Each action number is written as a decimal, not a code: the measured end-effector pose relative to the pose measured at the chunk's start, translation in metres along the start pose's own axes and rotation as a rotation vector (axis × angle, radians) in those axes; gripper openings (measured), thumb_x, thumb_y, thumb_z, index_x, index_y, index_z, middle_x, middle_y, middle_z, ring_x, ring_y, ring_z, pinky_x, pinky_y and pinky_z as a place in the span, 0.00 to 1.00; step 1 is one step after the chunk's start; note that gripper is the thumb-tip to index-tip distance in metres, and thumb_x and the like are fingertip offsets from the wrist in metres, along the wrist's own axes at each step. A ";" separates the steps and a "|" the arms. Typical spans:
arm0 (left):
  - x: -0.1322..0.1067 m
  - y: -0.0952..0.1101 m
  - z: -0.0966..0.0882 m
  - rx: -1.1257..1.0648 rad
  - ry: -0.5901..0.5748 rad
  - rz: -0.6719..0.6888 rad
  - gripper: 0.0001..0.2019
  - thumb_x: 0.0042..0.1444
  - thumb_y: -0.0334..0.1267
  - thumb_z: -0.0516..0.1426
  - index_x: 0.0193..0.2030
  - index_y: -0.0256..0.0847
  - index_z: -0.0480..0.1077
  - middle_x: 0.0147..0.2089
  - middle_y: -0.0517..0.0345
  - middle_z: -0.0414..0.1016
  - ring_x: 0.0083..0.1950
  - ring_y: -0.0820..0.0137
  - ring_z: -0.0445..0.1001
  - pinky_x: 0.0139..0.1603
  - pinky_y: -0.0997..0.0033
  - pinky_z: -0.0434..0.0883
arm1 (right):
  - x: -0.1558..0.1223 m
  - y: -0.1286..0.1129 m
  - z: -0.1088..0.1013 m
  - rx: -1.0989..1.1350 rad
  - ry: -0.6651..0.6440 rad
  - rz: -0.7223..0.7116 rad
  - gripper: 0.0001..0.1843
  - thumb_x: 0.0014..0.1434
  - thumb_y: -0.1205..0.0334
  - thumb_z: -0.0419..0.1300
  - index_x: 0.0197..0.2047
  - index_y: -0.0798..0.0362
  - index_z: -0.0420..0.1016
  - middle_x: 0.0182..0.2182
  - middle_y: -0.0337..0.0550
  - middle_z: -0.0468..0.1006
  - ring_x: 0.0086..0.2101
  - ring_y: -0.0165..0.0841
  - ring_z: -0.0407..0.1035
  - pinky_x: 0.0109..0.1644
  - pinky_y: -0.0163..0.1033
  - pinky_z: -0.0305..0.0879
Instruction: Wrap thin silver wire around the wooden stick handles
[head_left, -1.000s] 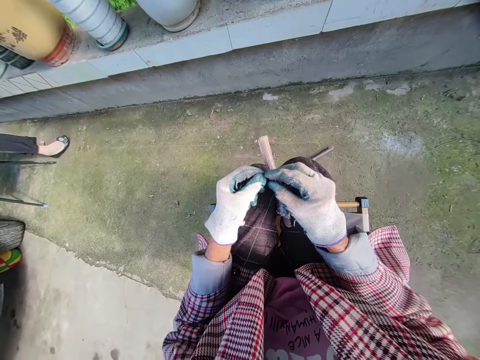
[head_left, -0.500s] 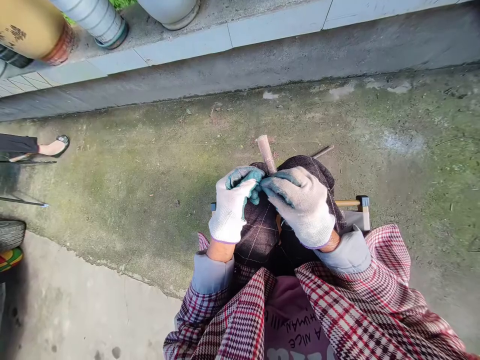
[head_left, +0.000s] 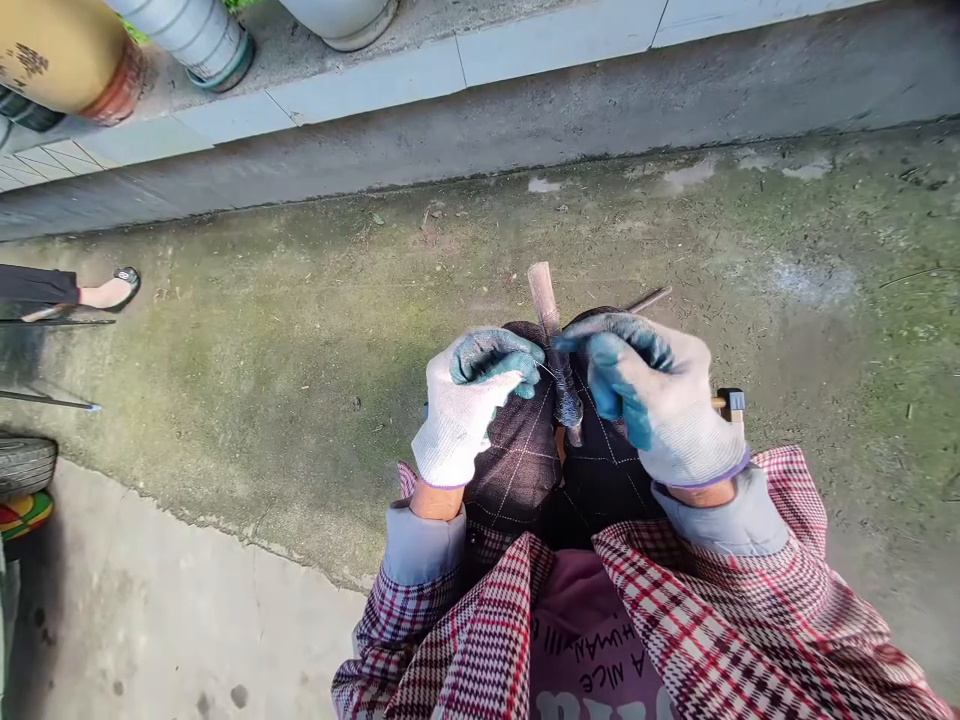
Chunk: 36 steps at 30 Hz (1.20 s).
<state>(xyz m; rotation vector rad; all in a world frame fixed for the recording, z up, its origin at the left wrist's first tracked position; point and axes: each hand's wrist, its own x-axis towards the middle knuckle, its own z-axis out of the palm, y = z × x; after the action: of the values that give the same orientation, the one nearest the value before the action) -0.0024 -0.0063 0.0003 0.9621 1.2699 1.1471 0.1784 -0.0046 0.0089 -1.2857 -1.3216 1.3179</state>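
Both hands wear white knit gloves with teal coated palms and fingers. My left hand [head_left: 480,395] is closed in a pinch on a thin strand of wire or thread [head_left: 548,371], which runs to a wooden stick [head_left: 543,290]. The stick stands out between my knees, with dark wire [head_left: 568,400] wound round its lower part. Just right of the stick is my right hand [head_left: 652,380], its forefinger stretched toward the wood and its thumb apart. Nothing shows between its fingers.
A thin rod [head_left: 649,298] sticks out past my right knee. Ahead runs a low tiled ledge [head_left: 375,90] bearing several pots [head_left: 214,50]. At the left are another person's foot [head_left: 112,290], a dark tyre-like object [head_left: 26,470] and a thin pole [head_left: 49,401].
My right hand has moved right, away from my left hand, and its fingers have spread. The wound part of the stick now shows. My left hand stays pinched in nearly the same place.
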 end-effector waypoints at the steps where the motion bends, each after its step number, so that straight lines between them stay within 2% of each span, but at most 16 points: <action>1: -0.001 0.001 -0.001 0.009 -0.022 0.007 0.05 0.52 0.32 0.68 0.36 0.40 0.79 0.35 0.57 0.83 0.30 0.73 0.78 0.30 0.74 0.77 | 0.002 -0.002 -0.002 0.077 -0.025 0.093 0.17 0.68 0.47 0.61 0.43 0.51 0.83 0.26 0.40 0.79 0.23 0.32 0.71 0.25 0.37 0.68; 3: -0.001 0.004 -0.003 0.037 -0.052 0.030 0.05 0.51 0.31 0.69 0.35 0.40 0.80 0.36 0.56 0.84 0.31 0.72 0.79 0.31 0.74 0.76 | 0.006 -0.002 -0.005 0.172 -0.165 0.219 0.20 0.62 0.43 0.66 0.39 0.54 0.82 0.20 0.37 0.75 0.16 0.27 0.63 0.17 0.34 0.59; 5: 0.000 0.005 -0.004 0.059 -0.059 0.061 0.05 0.50 0.31 0.70 0.35 0.41 0.81 0.35 0.56 0.84 0.31 0.72 0.79 0.31 0.74 0.76 | 0.010 0.001 -0.006 0.241 -0.321 0.306 0.23 0.58 0.40 0.69 0.35 0.55 0.80 0.19 0.38 0.75 0.14 0.25 0.60 0.14 0.32 0.54; 6: 0.000 0.005 -0.004 0.061 -0.065 0.077 0.05 0.50 0.31 0.71 0.34 0.41 0.81 0.36 0.56 0.84 0.32 0.71 0.79 0.32 0.74 0.76 | 0.012 0.003 -0.006 0.271 -0.354 0.340 0.24 0.57 0.39 0.69 0.32 0.55 0.79 0.20 0.39 0.76 0.14 0.24 0.60 0.13 0.32 0.53; 10: 0.000 0.004 -0.006 0.082 -0.126 0.137 0.05 0.51 0.33 0.71 0.36 0.42 0.82 0.39 0.55 0.84 0.41 0.68 0.82 0.43 0.71 0.79 | 0.014 0.010 -0.002 0.274 -0.305 0.385 0.24 0.51 0.42 0.74 0.27 0.55 0.76 0.18 0.38 0.74 0.14 0.24 0.59 0.13 0.31 0.51; 15: 0.001 -0.001 -0.004 0.230 -0.118 0.205 0.04 0.55 0.35 0.69 0.37 0.41 0.80 0.39 0.54 0.83 0.43 0.67 0.81 0.48 0.69 0.78 | 0.010 0.013 0.000 0.012 -0.214 0.176 0.16 0.57 0.50 0.70 0.28 0.55 0.78 0.21 0.39 0.76 0.21 0.28 0.66 0.24 0.34 0.60; 17: 0.002 -0.004 -0.002 0.266 -0.111 0.236 0.04 0.56 0.34 0.68 0.37 0.41 0.79 0.39 0.55 0.82 0.42 0.69 0.80 0.47 0.71 0.76 | 0.008 0.013 0.000 -0.180 -0.167 0.055 0.12 0.61 0.54 0.66 0.31 0.54 0.78 0.24 0.40 0.78 0.25 0.31 0.70 0.29 0.36 0.63; 21: 0.003 -0.011 0.003 0.310 -0.061 0.243 0.02 0.57 0.33 0.65 0.36 0.41 0.76 0.37 0.57 0.79 0.40 0.70 0.78 0.46 0.72 0.75 | 0.004 0.013 0.004 -0.661 -0.082 -0.159 0.07 0.62 0.59 0.63 0.34 0.52 0.79 0.31 0.43 0.81 0.31 0.36 0.74 0.35 0.38 0.62; 23: 0.002 -0.012 0.005 0.306 -0.017 0.236 0.02 0.57 0.33 0.64 0.36 0.41 0.75 0.38 0.57 0.79 0.41 0.70 0.77 0.46 0.71 0.75 | 0.003 0.014 0.008 -0.714 -0.055 -0.179 0.09 0.63 0.58 0.62 0.32 0.52 0.77 0.30 0.43 0.81 0.30 0.35 0.73 0.34 0.38 0.61; 26: -0.001 -0.012 0.007 0.310 0.034 0.245 0.02 0.59 0.34 0.64 0.37 0.42 0.75 0.39 0.57 0.79 0.42 0.69 0.78 0.48 0.69 0.75 | 0.003 0.018 0.016 -0.531 -0.023 -0.099 0.14 0.64 0.56 0.61 0.28 0.53 0.75 0.25 0.40 0.76 0.27 0.32 0.69 0.32 0.37 0.60; 29: -0.003 -0.011 0.009 0.334 0.060 0.309 0.02 0.59 0.34 0.64 0.37 0.42 0.75 0.40 0.56 0.79 0.44 0.68 0.78 0.51 0.67 0.75 | 0.004 0.019 0.023 -0.110 0.004 0.116 0.13 0.62 0.54 0.63 0.29 0.53 0.76 0.20 0.35 0.70 0.22 0.28 0.63 0.26 0.35 0.59; 32: -0.003 -0.012 0.011 0.332 0.075 0.374 0.03 0.58 0.34 0.65 0.35 0.42 0.76 0.41 0.56 0.79 0.46 0.67 0.78 0.53 0.66 0.75 | 0.003 0.019 0.026 0.283 0.027 0.339 0.12 0.58 0.53 0.67 0.35 0.55 0.80 0.18 0.32 0.66 0.17 0.25 0.56 0.19 0.33 0.55; 34: -0.004 -0.013 0.012 0.313 0.099 0.357 0.03 0.58 0.34 0.65 0.35 0.42 0.75 0.40 0.56 0.79 0.45 0.67 0.78 0.52 0.66 0.75 | 0.000 0.018 0.028 0.411 0.050 0.384 0.15 0.56 0.52 0.69 0.41 0.55 0.82 0.18 0.31 0.67 0.17 0.24 0.56 0.18 0.32 0.55; 36: -0.005 -0.014 0.014 0.278 0.132 0.299 0.04 0.58 0.34 0.65 0.35 0.42 0.75 0.38 0.57 0.79 0.43 0.68 0.78 0.49 0.68 0.76 | -0.003 0.017 0.029 0.439 0.075 0.349 0.18 0.57 0.52 0.70 0.46 0.54 0.83 0.20 0.32 0.69 0.18 0.24 0.57 0.19 0.31 0.56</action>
<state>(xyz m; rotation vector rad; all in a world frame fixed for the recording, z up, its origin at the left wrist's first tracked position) 0.0130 -0.0125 -0.0111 1.3348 1.4514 1.3014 0.1522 -0.0127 -0.0102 -1.2682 -0.7157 1.6688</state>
